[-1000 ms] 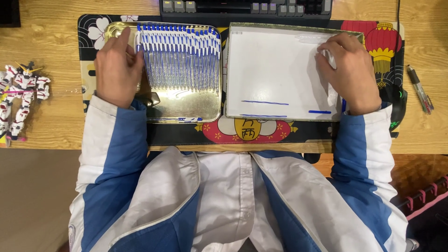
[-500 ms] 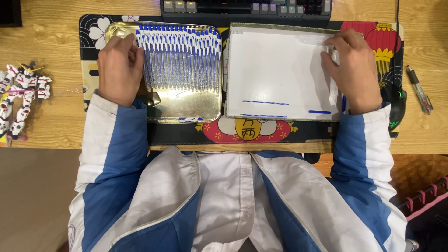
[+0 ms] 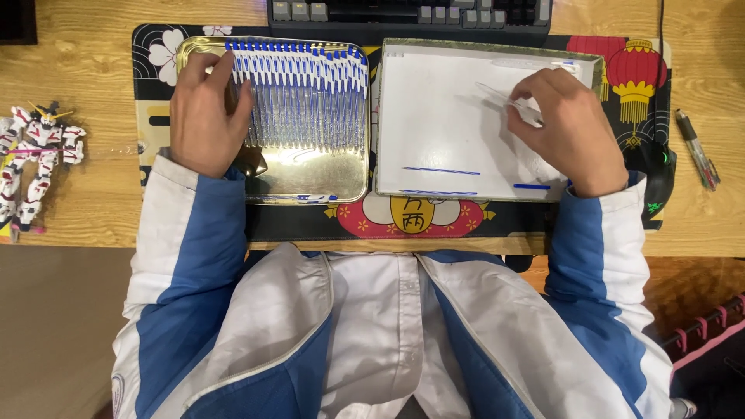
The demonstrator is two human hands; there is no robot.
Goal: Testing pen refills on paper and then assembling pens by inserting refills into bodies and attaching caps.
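- Nearest the camera: the person's white shirt and blue-and-white jacket sleeves (image 3: 186, 256), reaching up to a patterned desk mat (image 3: 349, 221) on a wooden desk (image 3: 93, 209).
- Mat decoration: a red-and-yellow round emblem (image 3: 407, 217) at the near edge, a white flower (image 3: 167, 54) at the far left corner, red lanterns (image 3: 636, 74) at the far right.
- Left hand (image 3: 206, 116): lies on the left end of a gold metal tray (image 3: 310, 174), fingers lightly curled and close together, tips touching the row of blue-capped clear pens (image 3: 303, 97) packed side by side in the tray's far half.
- Right hand (image 3: 570, 128): over the right part of a shallow white-lined box (image 3: 442, 116), thumb and forefinger pinching one clear pen (image 3: 504, 97) that slants up-left across the white floor.
- Box contents: thin blue refills (image 3: 441, 171) lying flat near its near wall, a few more pens (image 3: 543, 66) along the far wall.
- Left of mat: a white-and-red robot model (image 3: 35, 163).
- Right of mat: a black mouse (image 3: 658, 182) and loose pens on the desk (image 3: 697, 147).
- Farthest: a dark keyboard (image 3: 407, 12) at the mat's far edge.
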